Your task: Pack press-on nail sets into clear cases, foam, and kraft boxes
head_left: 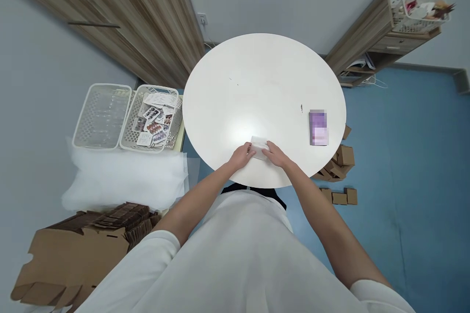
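Between my two hands, near the front edge of the round white table [264,63], is a small white, roughly rectangular bundle [259,144]. It looks like something wrapped in foam sheet, though its contents are hidden. My left hand [242,155] grips its left side, fingers closed around the edge. On the opposite side, my right hand [276,153] holds it with the thumb across the front. To the right on the tabletop lies a purple and pink rectangular item [318,128], blurred in the picture.
Left of the table stand a basket [178,127] of nail-tip cards and another basket [125,122] with clear plastic pieces. White foam sheets [128,176] and flat cardboard boxes [77,254] lie nearer me. Small brown boxes [345,155] sit on the floor at right.
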Available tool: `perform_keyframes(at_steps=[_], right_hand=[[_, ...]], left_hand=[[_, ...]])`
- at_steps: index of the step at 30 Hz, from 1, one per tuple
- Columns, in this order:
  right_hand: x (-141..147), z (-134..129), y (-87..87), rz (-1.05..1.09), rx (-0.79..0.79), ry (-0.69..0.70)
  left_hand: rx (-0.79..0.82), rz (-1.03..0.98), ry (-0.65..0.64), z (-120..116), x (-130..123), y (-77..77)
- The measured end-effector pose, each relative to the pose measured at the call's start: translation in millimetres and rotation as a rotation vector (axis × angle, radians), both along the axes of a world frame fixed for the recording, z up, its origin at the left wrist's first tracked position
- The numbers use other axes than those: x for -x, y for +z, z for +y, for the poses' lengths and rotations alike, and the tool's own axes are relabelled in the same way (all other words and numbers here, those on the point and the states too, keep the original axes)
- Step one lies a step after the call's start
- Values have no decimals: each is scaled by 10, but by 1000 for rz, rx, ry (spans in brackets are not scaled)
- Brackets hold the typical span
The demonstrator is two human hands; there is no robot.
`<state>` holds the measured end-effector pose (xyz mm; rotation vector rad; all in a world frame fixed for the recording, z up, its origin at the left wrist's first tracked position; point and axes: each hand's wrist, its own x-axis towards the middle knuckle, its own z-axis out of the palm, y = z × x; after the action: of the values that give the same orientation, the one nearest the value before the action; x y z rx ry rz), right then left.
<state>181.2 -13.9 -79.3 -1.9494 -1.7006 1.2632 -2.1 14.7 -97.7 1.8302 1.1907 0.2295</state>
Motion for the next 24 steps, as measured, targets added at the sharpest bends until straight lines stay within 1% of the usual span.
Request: perform_keyframes(at_steps=[3, 4, 5, 7, 9, 12, 15, 17, 21, 24], right_hand=[[-6, 88, -81, -65, 2, 7], [5, 102, -120, -114, -18, -23], [23, 109, -160, -165, -33, -61], [75, 109, -227, -238, -40, -138], [119, 95, -256, -246, -32, -199], [107, 35, -220, -159, -46, -284], [-10, -101, -148, -71, -87, -360], [-111, -225, -121, -14, -87, -382], [-237, -451, -151, 180, 5, -457], [-225, -538, -197, 278, 78, -485]], left_hand=[[33, 28, 249, -21, -80, -24], [27, 29, 306, -32, -104, -39], [25, 25, 341, -41, -123, -57], [47, 19, 365, -44, -151, -89], [90, 35, 386, -29, -169, -107], [132, 78, 458, 4, -185, -91], [151, 88, 517, 22, -171, -37], [168, 82, 553, 25, -133, 0], [290, 103, 615, 4, -17, 43], [378, 118, 626, -42, 33, 58]])
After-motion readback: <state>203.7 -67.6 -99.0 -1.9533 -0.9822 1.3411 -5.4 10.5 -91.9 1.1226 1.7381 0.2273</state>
